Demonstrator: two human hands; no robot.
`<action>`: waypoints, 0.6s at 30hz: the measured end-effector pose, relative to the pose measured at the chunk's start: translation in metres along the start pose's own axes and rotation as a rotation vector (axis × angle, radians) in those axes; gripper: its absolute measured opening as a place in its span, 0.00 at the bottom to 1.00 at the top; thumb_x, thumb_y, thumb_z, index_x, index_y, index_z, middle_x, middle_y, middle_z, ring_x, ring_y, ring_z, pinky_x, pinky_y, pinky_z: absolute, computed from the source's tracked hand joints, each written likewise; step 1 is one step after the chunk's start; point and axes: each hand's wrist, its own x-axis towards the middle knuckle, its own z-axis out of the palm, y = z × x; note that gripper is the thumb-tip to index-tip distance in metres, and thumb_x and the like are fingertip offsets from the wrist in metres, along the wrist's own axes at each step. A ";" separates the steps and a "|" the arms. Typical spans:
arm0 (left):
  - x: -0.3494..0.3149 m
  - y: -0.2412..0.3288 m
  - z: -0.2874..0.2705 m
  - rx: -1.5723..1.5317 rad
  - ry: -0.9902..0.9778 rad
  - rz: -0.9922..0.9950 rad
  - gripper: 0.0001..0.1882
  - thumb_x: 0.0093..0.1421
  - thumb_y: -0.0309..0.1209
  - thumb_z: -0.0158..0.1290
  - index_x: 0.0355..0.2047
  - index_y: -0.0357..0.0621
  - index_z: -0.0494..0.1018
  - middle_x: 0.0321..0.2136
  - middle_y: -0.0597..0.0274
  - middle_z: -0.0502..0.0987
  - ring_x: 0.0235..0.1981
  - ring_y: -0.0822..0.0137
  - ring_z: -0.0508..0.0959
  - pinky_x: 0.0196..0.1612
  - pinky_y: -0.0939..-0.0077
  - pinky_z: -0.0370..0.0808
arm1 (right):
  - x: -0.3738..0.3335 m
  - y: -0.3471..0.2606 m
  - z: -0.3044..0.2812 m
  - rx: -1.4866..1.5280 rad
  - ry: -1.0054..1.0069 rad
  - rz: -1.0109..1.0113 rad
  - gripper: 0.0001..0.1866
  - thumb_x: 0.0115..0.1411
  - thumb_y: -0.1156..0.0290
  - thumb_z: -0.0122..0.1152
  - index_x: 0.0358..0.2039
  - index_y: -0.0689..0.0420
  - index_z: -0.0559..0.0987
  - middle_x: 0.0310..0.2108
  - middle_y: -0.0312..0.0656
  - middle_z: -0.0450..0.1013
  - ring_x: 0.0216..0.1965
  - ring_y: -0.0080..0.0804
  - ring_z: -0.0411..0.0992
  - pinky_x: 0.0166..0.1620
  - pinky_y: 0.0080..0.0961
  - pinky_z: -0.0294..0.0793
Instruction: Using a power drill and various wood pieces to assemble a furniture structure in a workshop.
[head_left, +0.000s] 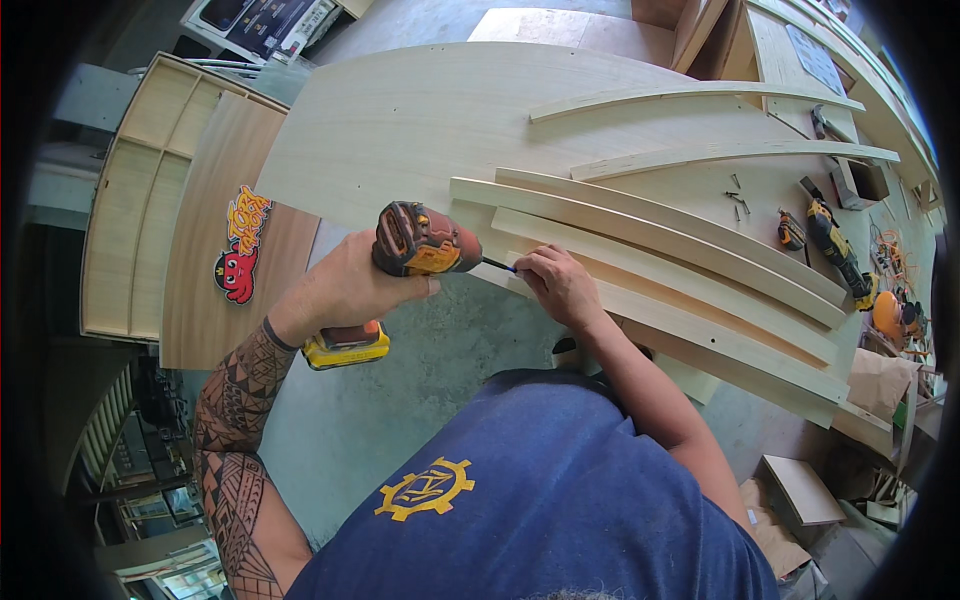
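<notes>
My left hand [343, 277] is wrapped round the handle of a cordless drill [430, 240], black, red and yellow, with a yellow battery [347, 348] below. The drill lies level, its thin dark bit [497, 265] pointing right. At the bit's tip, the fingers of my right hand [560, 285] are pinched together; what they hold is too small to make out. That hand is over the left end of the nearest pale wooden strip [690, 328]. More strips lie side by side behind it, among them a long narrow one [640, 228].
A broad pale plywood sheet [400, 130] forms the work surface. Loose screws [738, 200], a black-and-yellow power tool [832, 240] and a hammer [825, 125] lie at the right. Two thin strips, one being the farther [690, 95], cross the back. Left stands a wooden panel [215, 180] with stickers.
</notes>
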 end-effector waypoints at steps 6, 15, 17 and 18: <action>0.000 -0.008 0.003 0.017 0.033 0.126 0.25 0.62 0.39 0.67 0.57 0.41 0.79 0.38 0.51 0.86 0.39 0.62 0.85 0.49 0.66 0.81 | 0.000 0.001 0.003 0.018 0.007 -0.022 0.04 0.67 0.69 0.64 0.40 0.53 0.84 0.35 0.39 0.81 0.46 0.44 0.78 0.49 0.40 0.80; 0.004 0.000 0.006 0.097 0.019 0.139 0.24 0.62 0.40 0.66 0.55 0.41 0.80 0.36 0.45 0.86 0.38 0.54 0.86 0.48 0.63 0.81 | -0.001 0.000 0.002 -0.012 0.018 -0.029 0.05 0.67 0.68 0.65 0.39 0.53 0.85 0.36 0.38 0.81 0.47 0.43 0.78 0.50 0.39 0.80; 0.008 -0.001 0.006 0.104 0.025 0.131 0.24 0.62 0.40 0.66 0.55 0.41 0.80 0.36 0.45 0.86 0.38 0.54 0.86 0.48 0.62 0.81 | 0.000 -0.003 0.000 0.006 0.000 -0.011 0.06 0.67 0.71 0.62 0.41 0.53 0.85 0.39 0.38 0.82 0.49 0.42 0.78 0.51 0.39 0.80; 0.009 -0.001 0.007 0.113 0.029 0.126 0.24 0.62 0.41 0.66 0.54 0.41 0.80 0.36 0.45 0.85 0.37 0.54 0.86 0.48 0.62 0.81 | 0.000 -0.003 0.000 0.006 0.000 -0.011 0.06 0.67 0.71 0.62 0.41 0.53 0.85 0.39 0.38 0.82 0.49 0.42 0.78 0.51 0.39 0.80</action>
